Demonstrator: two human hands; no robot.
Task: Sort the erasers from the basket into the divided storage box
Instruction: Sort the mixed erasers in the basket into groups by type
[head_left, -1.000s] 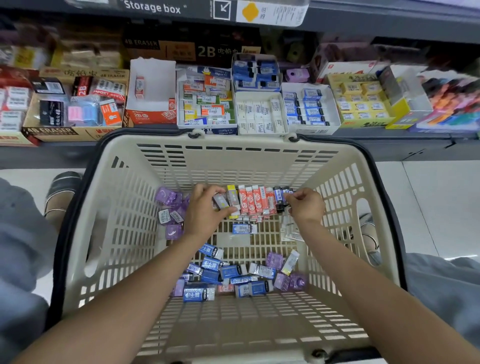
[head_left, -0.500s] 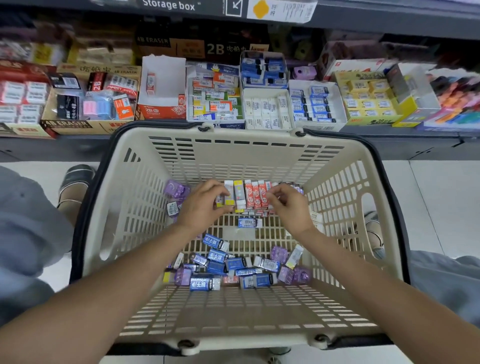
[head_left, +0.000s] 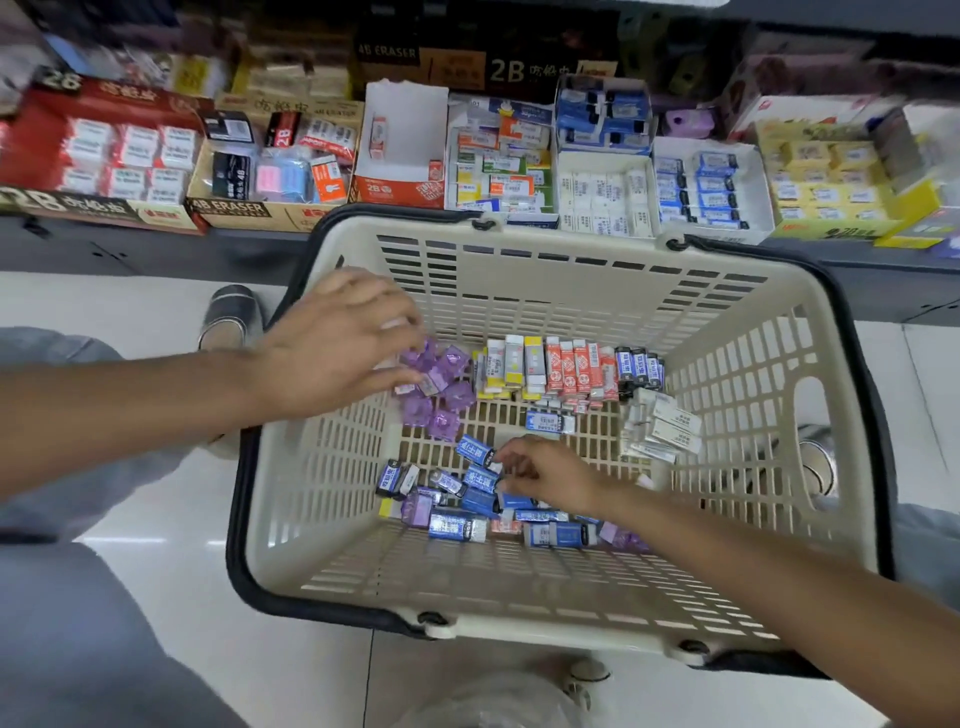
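Note:
A beige slotted basket (head_left: 587, 270) stands on the floor in front of the shelf. Along its far wall stands a row of erasers: white-and-yellow (head_left: 519, 364), red-and-white (head_left: 576, 369) and dark blue (head_left: 639, 366). Purple erasers (head_left: 447, 387) are clustered at the far left, and loose blue erasers (head_left: 457, 522) lie near the front wall. My left hand (head_left: 332, 343), blurred, reaches over the left rim with spread fingers just above the purple cluster. My right hand (head_left: 550, 473) curls its fingers down into the blue pile and pinches a blue eraser (head_left: 475, 449). White divided boxes (head_left: 602, 195) sit on the shelf.
The shelf holds several cardboard eraser boxes: red 2B (head_left: 98, 150), 4B (head_left: 270, 171), a nearly empty orange one (head_left: 402, 156) and a yellow one (head_left: 826, 182). White-sleeved erasers (head_left: 665, 426) lie at the basket's right. A shoe (head_left: 228, 317) rests left of the basket.
Both hands have left the row at the far wall. The left moved left to the purple cluster; the right drew back to the blue pile. The view shifted left.

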